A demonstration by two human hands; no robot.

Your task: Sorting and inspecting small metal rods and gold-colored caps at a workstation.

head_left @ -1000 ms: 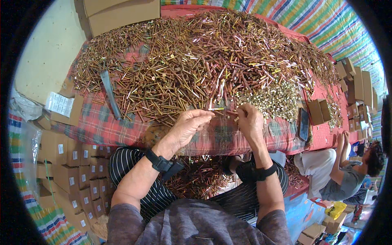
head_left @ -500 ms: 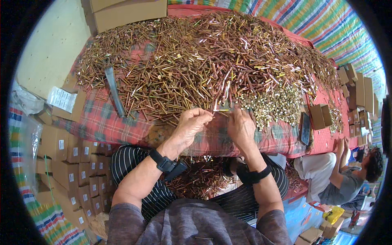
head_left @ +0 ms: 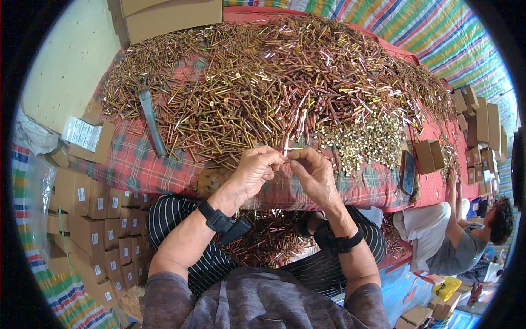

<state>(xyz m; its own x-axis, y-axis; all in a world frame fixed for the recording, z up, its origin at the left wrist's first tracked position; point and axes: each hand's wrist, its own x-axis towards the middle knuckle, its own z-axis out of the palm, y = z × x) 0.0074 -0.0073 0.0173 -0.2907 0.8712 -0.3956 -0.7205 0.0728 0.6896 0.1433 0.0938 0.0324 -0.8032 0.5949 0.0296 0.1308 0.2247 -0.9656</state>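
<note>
Lying just beyond meeting fingers (head_left: 302,154): slim yellowish rod (head_left: 296,148).

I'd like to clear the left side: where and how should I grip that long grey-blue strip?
Probably pinch the grey-blue strip across its near end, coming from the left: it is narrow, and plaid cloth shows there, while metal rods crowd its right side.

Slim yellowish rod (head_left: 296,148), shiny, crosswise, beside the fingers (head_left: 308,157)

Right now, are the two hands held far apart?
No, the left hand and right hand are close together near the metal rods.
</note>
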